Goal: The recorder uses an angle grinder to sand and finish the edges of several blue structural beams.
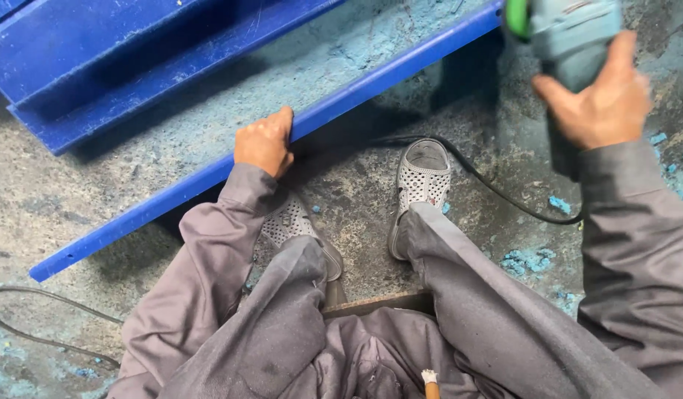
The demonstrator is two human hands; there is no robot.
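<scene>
Head view: left hand (264, 142) grips one blue beam (171, 193), right hand (600, 103) one grinder (567, 33).

beam (208, 181) left of grinder (571, 33)

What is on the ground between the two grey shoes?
In the head view, only bare, dusty concrete floor lies between the left shoe and the right shoe, with a few tiny blue flecks. The black cable runs past the right shoe's far side.
</scene>
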